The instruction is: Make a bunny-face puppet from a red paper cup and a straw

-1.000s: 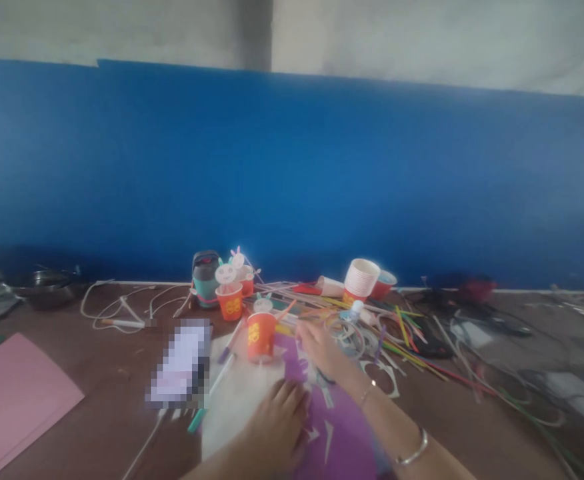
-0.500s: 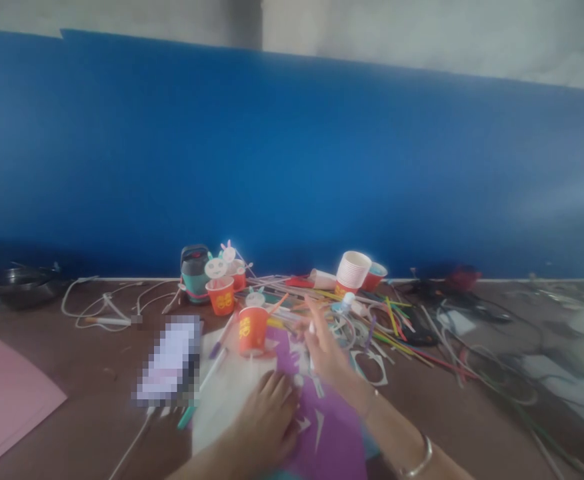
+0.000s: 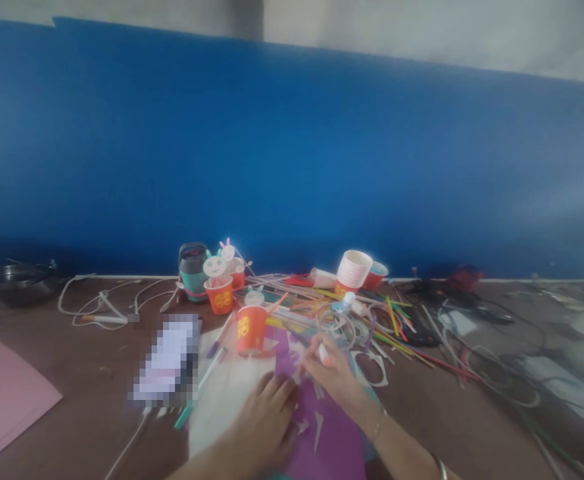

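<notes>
My left hand (image 3: 267, 417) lies palm down where the white paper (image 3: 217, 407) meets the purple sheet (image 3: 332, 447), its fingers slightly bent on the paper and nothing seen in them. Over the purple sheet, my right hand (image 3: 339, 380) is closed around a slim white pen-like marker (image 3: 323, 351), held between thumb and fingers; its tip is blurred. Small white paper scraps (image 3: 318, 430) lie between the hands. Just beyond my left hand stands a red paper cup (image 3: 251, 333) with yellow marks, a white rabbit-face cutout (image 3: 255, 297) and an orange straw at its rim.
Two more red cups with rabbit faces stand by a teal container (image 3: 192, 273). A stack of paper cups (image 3: 355, 270) rises behind scattered straws (image 3: 402, 343). A phone (image 3: 167, 360) lies left, pink paper (image 3: 7, 400) farther left. A cut-out paper frame (image 3: 372, 367) lies right.
My right hand has come down and nearer to me, its raised index finger now bent, with the marker tilted. My left hand stays on the paper.
</notes>
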Action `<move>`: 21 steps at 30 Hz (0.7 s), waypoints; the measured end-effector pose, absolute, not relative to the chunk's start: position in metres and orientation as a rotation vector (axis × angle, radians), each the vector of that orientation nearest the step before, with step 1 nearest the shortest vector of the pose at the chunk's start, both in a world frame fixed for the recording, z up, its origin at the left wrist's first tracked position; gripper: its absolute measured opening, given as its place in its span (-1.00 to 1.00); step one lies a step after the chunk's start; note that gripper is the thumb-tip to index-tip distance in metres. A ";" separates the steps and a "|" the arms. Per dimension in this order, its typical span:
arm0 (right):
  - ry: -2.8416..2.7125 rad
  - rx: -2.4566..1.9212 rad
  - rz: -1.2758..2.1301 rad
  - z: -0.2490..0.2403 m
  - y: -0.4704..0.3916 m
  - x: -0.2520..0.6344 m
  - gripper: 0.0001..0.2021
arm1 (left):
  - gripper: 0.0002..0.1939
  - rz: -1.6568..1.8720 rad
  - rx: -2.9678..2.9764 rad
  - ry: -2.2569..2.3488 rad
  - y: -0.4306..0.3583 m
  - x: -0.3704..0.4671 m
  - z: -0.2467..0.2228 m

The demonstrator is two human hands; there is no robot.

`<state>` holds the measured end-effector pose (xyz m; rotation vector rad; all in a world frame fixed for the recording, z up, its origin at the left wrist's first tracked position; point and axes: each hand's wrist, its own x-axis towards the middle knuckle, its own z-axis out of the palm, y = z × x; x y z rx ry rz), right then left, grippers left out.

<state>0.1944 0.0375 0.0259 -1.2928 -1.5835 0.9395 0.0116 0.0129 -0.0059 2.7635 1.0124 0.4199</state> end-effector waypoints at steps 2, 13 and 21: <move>-1.464 -1.298 1.151 0.026 0.038 0.192 -0.68 | -0.66 0.426 2.774 1.020 0.013 0.011 -0.008; -1.465 -1.438 0.903 0.006 0.054 0.183 -0.82 | -0.45 0.363 2.663 1.131 0.016 0.006 -0.009; -1.550 -1.494 0.802 -0.007 0.054 0.190 -0.72 | -0.48 0.382 2.632 1.163 0.015 0.005 -0.008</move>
